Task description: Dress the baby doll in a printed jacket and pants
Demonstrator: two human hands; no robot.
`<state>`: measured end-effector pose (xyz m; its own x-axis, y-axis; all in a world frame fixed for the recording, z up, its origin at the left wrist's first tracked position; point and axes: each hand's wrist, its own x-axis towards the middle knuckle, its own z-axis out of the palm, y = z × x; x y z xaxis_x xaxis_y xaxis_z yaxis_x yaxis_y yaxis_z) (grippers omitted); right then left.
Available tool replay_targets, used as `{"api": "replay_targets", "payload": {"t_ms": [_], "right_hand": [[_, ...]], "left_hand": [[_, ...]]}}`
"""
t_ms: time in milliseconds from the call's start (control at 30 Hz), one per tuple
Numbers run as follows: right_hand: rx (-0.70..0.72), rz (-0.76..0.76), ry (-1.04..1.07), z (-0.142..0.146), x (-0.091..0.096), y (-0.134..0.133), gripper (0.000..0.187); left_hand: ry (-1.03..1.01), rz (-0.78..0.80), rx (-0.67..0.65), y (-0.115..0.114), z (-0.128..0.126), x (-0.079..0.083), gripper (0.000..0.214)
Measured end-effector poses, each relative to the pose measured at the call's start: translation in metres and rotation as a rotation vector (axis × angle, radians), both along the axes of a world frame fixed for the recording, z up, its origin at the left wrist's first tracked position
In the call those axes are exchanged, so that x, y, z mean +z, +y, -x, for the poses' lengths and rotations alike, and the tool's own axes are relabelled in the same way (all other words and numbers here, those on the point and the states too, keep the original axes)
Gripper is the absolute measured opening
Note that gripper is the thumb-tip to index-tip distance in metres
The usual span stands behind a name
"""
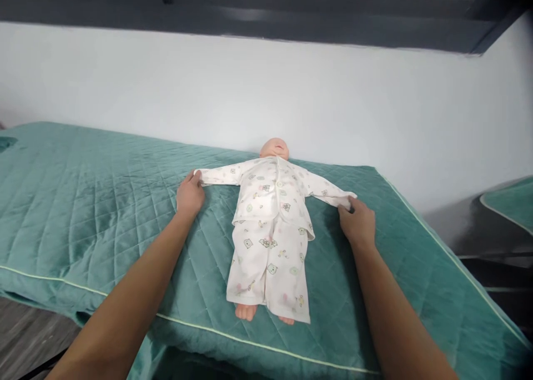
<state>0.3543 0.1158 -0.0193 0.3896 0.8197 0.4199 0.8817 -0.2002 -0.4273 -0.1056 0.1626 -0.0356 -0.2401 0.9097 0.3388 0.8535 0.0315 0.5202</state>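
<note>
A baby doll [275,148] lies on its back on a green quilted bed [104,202], head toward the wall. It wears a white printed top [270,194] and matching trousers [268,269], with bare feet showing near the bed's front edge. Both sleeves are stretched out sideways. My left hand [190,195] is closed on the cuff of the sleeve on the left. My right hand [357,223] is closed on the cuff of the sleeve on the right.
A white wall [266,91] rises right behind the bed, with a dark window frame [291,13] above. A second green-covered bed [510,199] shows at the right edge, across a dark gap. Grey floor [29,330] lies at lower left.
</note>
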Motion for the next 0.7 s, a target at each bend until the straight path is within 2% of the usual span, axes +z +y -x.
{"api": "replay_targets", "payload": {"t_ms": [133,233,400,500,600,667,700], "right_hand": [[0.006,-0.129,0.051,-0.007,0.000,0.006,0.062],[-0.004,-0.070,0.093,-0.003,0.001,0.005,0.063],[-0.123,0.078,0.134,0.008,0.007,-0.002,0.064],[-0.120,0.049,0.111,0.015,0.012,-0.009,0.064],[0.022,-0.114,0.122,0.032,0.016,-0.029,0.060],[0.216,-0.190,0.174,0.050,0.015,-0.052,0.057],[0.333,-0.180,0.199,0.060,0.013,-0.066,0.055]], "left_hand": [[0.031,0.037,0.046,0.001,-0.002,0.002,0.051],[0.013,0.049,0.061,0.000,-0.003,0.004,0.053],[-0.020,0.027,0.048,-0.005,-0.004,0.007,0.056],[-0.042,0.000,0.029,-0.010,-0.006,0.012,0.055],[-0.076,-0.061,0.026,-0.021,-0.012,0.023,0.052],[-0.103,-0.131,0.029,-0.037,-0.021,0.029,0.050],[-0.120,-0.170,0.018,-0.050,-0.027,0.031,0.050]]}}
